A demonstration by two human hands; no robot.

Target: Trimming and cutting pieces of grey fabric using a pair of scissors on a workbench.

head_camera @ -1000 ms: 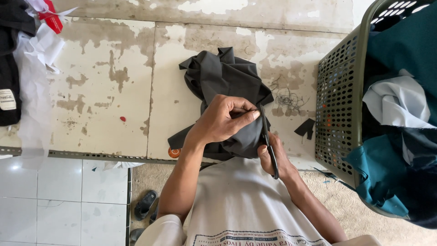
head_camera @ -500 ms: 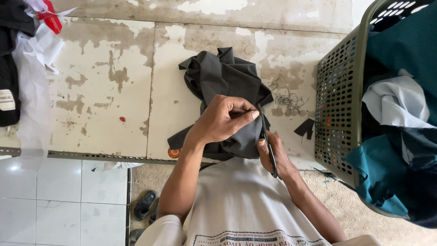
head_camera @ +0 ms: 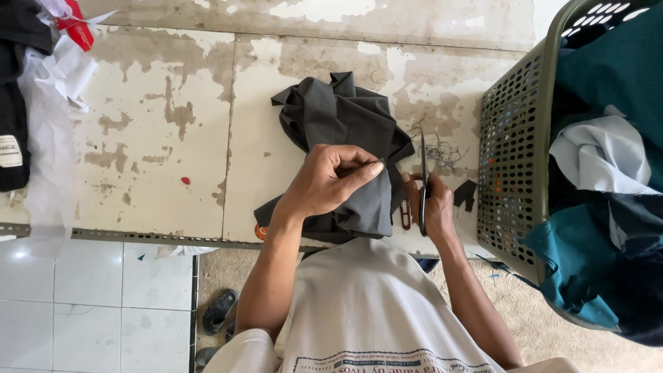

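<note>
A crumpled dark grey garment (head_camera: 342,131) lies on a worn white table (head_camera: 159,138). My left hand (head_camera: 324,181) pinches a fold of the fabric near its lower edge. My right hand (head_camera: 431,207) grips a pair of thread snips (head_camera: 423,173), blades pointing away from me, just right of the garment. The snips' tip is clear of the cloth.
An olive perforated laundry basket (head_camera: 511,159) full of teal, white and dark clothes stands at the right. Loose thread clippings (head_camera: 442,148) lie by the basket. Black and white cloth with a red scrap (head_camera: 76,31) sits at far left. Sandals (head_camera: 219,311) are on the floor below.
My right hand has drawn the snips away from the fabric to the right and turned the blades to point up the table. My left hand keeps its pinch.
</note>
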